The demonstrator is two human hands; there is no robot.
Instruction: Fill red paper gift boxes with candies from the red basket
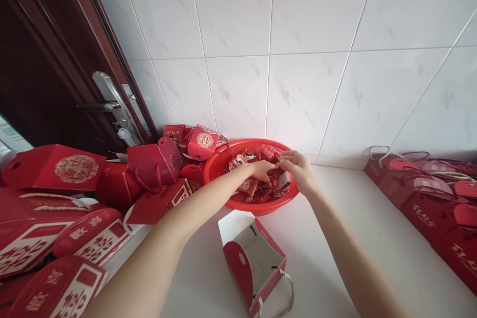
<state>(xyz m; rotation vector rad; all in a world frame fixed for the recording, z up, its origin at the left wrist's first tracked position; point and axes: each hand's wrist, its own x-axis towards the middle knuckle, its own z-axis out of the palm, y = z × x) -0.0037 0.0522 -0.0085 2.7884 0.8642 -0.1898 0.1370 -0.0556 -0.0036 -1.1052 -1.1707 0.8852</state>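
Observation:
A round red plastic basket [214, 171] stands against the tiled wall, filled with small wrapped items, mostly red [261, 194]. My left hand [262, 171] reaches into it, over the wrappers; whether its fingers hold something cannot be made out. At the basket's right side is my right hand [296, 169], its fingers bent over the contents near a small white packet [284, 180]; what the fingertips touch is unclear. In front of the basket an open red box [257, 258] with a pale inside and a rope handle lies tilted, its flap raised.
Many red gift boxes [80, 169] are piled on the left, beside a dark wooden door [55, 49] with a metal handle. Along the right edge stands a row of red bags [421, 208] with cord handles. White wall tiles [238, 89] rise behind.

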